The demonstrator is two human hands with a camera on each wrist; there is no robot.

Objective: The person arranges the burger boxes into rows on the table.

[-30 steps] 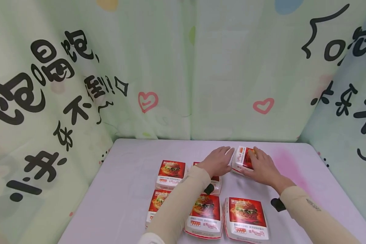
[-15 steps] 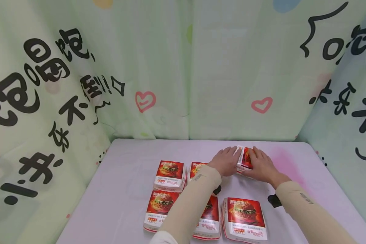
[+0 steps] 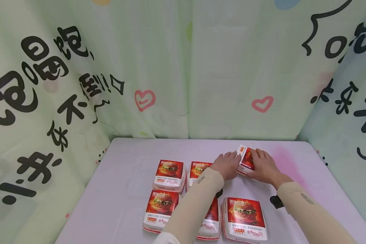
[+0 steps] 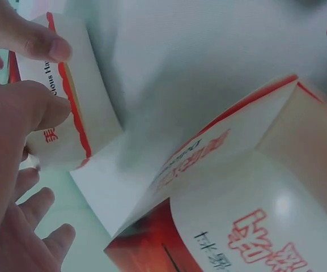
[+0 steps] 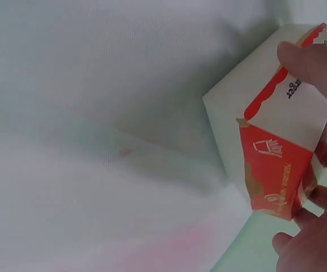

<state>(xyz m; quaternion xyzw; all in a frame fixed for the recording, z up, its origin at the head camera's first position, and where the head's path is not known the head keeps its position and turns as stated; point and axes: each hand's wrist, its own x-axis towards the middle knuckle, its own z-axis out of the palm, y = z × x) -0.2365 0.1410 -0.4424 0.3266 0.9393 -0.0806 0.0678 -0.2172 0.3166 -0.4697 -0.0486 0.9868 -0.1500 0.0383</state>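
Observation:
At the back right of the table, a burger box (image 3: 246, 158) with a red lid stands between both hands. My left hand (image 3: 227, 165) holds its left side; in the left wrist view, the thumb presses the box's white front wall (image 4: 92, 73) while other fingers spread beyond it. My right hand (image 3: 264, 168) grips the opposite side, covering part of the lid. In the right wrist view, its thumb (image 5: 308, 62) lies on the front wall and its fingers (image 5: 322, 198) reach round the red corner (image 5: 276, 167).
Several similar burger boxes stand in rows nearer me: a back left box (image 3: 169, 174), its neighbour (image 3: 196, 168), a front left box (image 3: 161, 205), a middle box (image 3: 210, 223) partly behind my left sleeve, and a front right box (image 3: 245, 217). A printed curtain (image 3: 222, 67) borders the table (image 3: 125, 169).
My left hand has moved right, up against the box's left side. The box has turned slightly and shifted a little right. My right hand has stayed on it.

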